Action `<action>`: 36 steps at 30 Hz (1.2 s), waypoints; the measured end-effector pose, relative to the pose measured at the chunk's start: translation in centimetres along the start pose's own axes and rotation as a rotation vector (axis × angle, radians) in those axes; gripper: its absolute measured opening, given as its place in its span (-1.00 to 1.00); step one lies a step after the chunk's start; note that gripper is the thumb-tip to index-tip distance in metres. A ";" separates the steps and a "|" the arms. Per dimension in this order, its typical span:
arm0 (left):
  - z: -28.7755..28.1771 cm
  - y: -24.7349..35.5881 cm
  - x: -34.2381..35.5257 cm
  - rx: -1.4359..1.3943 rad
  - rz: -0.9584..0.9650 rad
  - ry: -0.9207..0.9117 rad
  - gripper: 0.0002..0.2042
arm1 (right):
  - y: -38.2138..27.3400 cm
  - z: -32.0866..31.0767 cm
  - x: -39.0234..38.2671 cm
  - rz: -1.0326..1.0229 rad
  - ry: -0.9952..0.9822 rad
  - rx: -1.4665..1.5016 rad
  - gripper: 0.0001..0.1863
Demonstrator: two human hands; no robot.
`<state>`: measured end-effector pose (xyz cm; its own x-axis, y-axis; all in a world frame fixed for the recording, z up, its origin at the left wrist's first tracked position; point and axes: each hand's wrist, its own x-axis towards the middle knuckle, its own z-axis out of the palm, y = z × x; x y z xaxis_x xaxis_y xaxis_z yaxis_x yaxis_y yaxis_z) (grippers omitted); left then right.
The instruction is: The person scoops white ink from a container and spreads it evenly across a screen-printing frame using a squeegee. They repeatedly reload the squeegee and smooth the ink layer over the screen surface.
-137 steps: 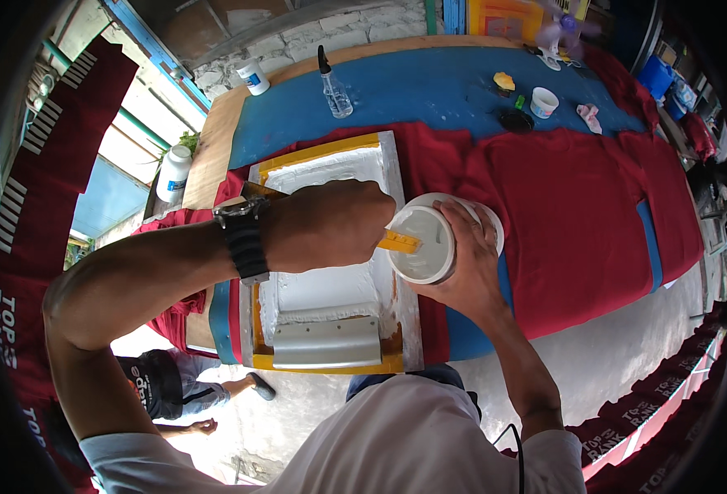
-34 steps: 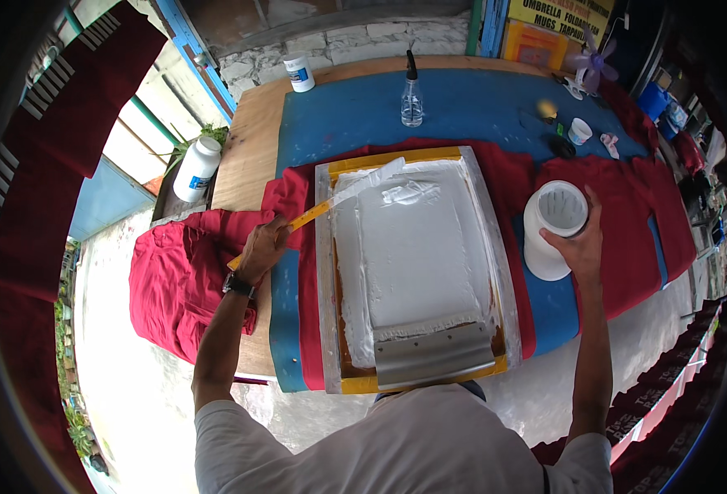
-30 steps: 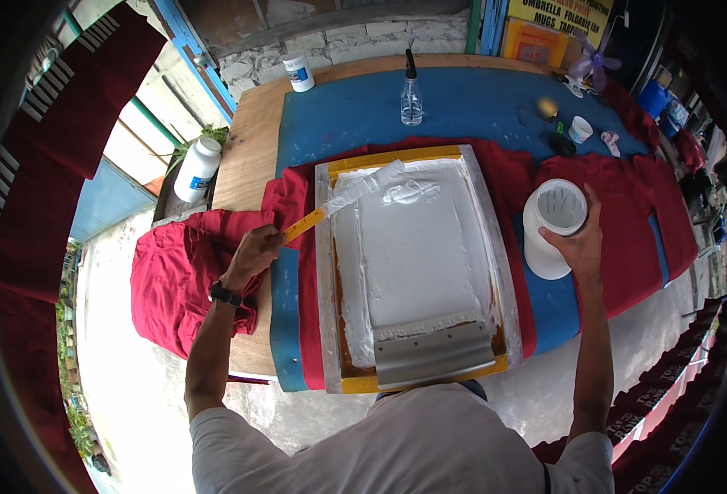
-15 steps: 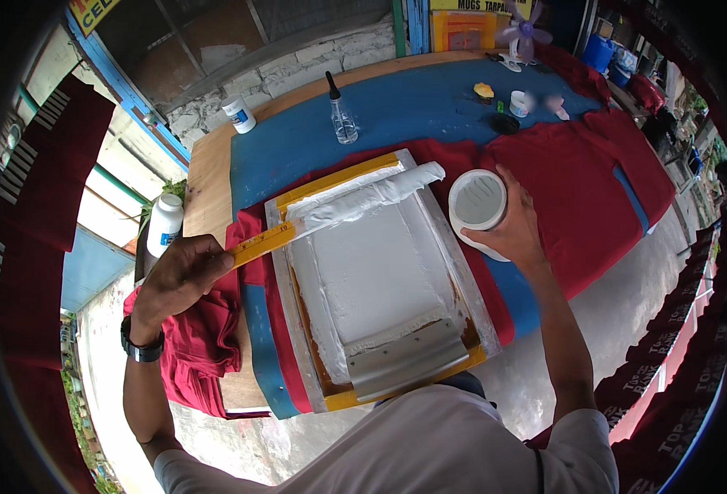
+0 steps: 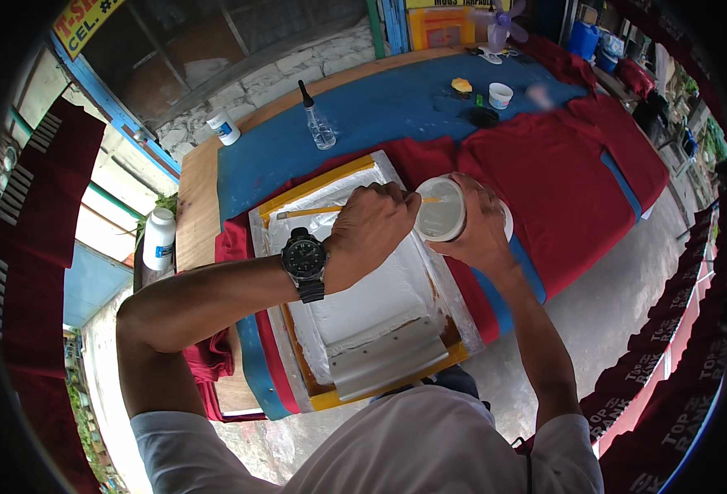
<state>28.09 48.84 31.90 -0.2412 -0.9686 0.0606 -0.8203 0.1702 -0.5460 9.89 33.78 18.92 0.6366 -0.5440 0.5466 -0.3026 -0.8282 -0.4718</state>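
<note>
- Gripping a yellow strip (image 5: 310, 212) in the left hand (image 5: 373, 236), above the screen-printing frame (image 5: 318, 183).
- Gripping a white tub (image 5: 440, 223) in the right hand (image 5: 483, 224), just right of the frame, tipped; can't tell if touching it.
- Seems to be at the scooping step, with the strip's far end inside the tub.
- Probably calls next for a steady tub and a careful lift past its rim.
- More room beyond the frame, on the blue worktop (image 5: 388, 105); tight at the frame's near edge, with a metal squeegee (image 5: 388, 366) inside.
</note>
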 end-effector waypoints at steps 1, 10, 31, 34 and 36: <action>0.4 0.7 1.0 0.049 0.027 -0.039 -0.82 | -0.2 -0.1 -0.2 0.002 -0.008 -0.002 0.25; 0.6 -1.0 3.1 -0.188 0.302 -0.170 -0.93 | -0.2 -0.2 -1.2 -0.112 -0.008 -0.013 0.18; 3.6 -4.4 2.7 -1.449 -0.445 -0.828 -0.63 | 0.8 -0.5 -1.3 -0.104 0.028 -0.001 0.25; 3.4 -5.6 1.8 -1.481 -0.503 -0.844 -0.64 | 1.0 -0.6 -0.9 -0.097 0.022 0.013 0.25; 3.1 -6.5 0.8 -1.492 -0.534 -0.843 -0.65 | 1.1 -0.7 -0.8 -0.097 0.021 0.027 0.25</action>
<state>34.78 46.37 32.89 0.0903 -0.7090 -0.6994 -0.5555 -0.6188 0.5555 8.60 33.21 18.48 0.6468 -0.4643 0.6050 -0.2210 -0.8734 -0.4340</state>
